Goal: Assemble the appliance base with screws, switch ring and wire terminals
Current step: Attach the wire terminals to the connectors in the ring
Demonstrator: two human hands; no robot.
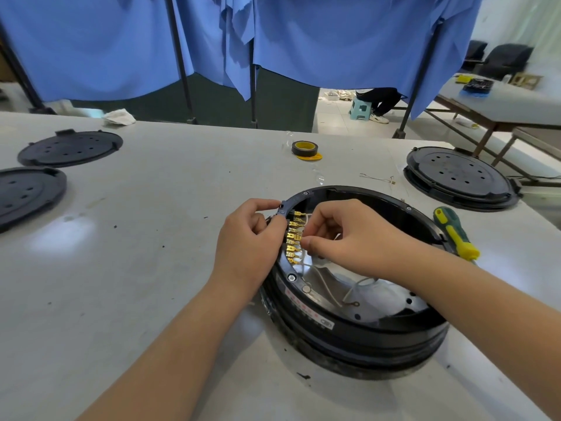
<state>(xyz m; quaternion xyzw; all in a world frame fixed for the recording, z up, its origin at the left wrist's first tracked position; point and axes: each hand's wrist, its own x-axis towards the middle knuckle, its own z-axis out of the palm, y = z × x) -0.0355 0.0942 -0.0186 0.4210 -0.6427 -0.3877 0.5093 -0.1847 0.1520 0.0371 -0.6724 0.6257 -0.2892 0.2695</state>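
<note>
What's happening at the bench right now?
A person is wiring a round black base on the table. The left hand grips the switch ring at the base's rim, while the right hand pinches at the row of gold terminals. White wires lie loose inside. A screwdriver rests against the base's right side, untouched; tape and spare covers lie farther off.

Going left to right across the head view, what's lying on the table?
Two black lids at far left → tape roll → left hand → right hand → screwdriver → black base at far right.
</note>
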